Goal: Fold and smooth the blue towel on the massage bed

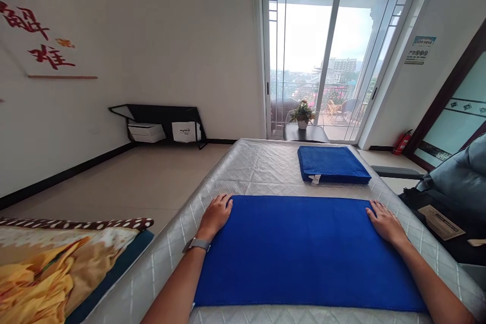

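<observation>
A blue towel point(304, 250) lies spread flat on a grey quilted mattress point(258, 167) in front of me. My left hand point(216, 215) rests at the towel's far left corner, fingers curled over its edge. My right hand point(385, 223) lies at the far right corner with fingers stretched flat on the cloth. Further back on the right sits a folded blue towel point(332, 163) with a white tag at its near edge.
A patterned yellow and brown cushion point(56, 263) lies at the lower left. A low black shelf point(163, 124) stands against the far wall. A potted plant point(302, 114) sits on a dark table before the glass doors. A grey chair point(455, 182) is on the right.
</observation>
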Available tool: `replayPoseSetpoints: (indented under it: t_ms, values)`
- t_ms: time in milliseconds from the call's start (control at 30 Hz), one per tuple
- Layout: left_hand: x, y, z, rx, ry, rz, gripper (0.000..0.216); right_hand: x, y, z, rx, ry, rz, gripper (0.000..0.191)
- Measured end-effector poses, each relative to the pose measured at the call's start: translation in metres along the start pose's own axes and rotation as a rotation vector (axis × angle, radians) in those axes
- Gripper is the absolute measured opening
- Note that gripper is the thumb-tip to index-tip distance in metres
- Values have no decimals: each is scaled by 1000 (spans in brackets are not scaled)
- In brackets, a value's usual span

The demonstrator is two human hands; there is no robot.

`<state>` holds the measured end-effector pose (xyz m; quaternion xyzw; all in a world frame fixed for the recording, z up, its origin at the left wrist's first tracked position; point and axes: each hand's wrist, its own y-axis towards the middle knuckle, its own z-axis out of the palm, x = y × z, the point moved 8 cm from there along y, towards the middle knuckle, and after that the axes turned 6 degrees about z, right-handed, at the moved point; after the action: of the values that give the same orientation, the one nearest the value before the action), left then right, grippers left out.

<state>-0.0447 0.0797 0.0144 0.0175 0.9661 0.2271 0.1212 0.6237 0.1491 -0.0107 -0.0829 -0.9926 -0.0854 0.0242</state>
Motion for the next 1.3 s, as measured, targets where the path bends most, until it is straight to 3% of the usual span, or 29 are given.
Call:
replayPoseSetpoints:
  t_ms: [233, 867, 1300]
  values:
    - [7, 1, -3, -45, -20, -31, 40, -2, 3, 3, -7, 9, -19, 68]
    - [7, 5, -9, -21, 7, -38, 37, 1, 1, -2, -3, 27, -7, 68]
    - [-7, 1, -30, -164, -66, -16, 35, 2, 0, -5, -6, 40, -16, 68]
